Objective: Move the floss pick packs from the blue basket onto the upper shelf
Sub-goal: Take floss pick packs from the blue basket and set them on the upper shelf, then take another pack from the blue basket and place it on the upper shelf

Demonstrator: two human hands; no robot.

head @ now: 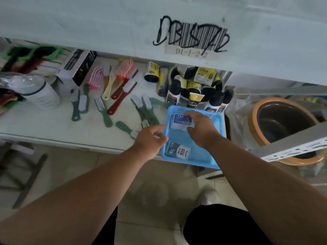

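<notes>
Right grip (200,128) curls down over a floss pick pack (182,122) at the far end of the blue basket (198,156), fingers along the pack's top edge and thumb at its near edge, so the pack is pinched between them. Left grip (152,138) hovers just left of it at the basket's left rim, fingers loosely bent and holding nothing; whether the fingertips touch the rim cannot be told.

Nearer than the right grip, in the basket's near-left corner, lies a second floss pick pack (178,152), flat and untouched. The basket sits on the right end of a white lower shelf (53,124), its near end hanging past the shelf's front edge.

Just beyond the right grip stand black-and-yellow tubes and bottles (192,89), some in a round tub. Left of both grips, scattered brushes (106,103) lie on the shelf: green-handled, red-handled, and pink and orange ones farther back. Further left are a black-and-white box (77,68) and a white cylinder (42,94) on its side.

Above everything runs the pale front of the upper shelf (106,23), carrying a barcode label (192,45) scribbled over in black. Right of the right grip, past the shelf's end, sits an orange-rimmed bucket (283,128) behind a grey metal rail (292,144).
</notes>
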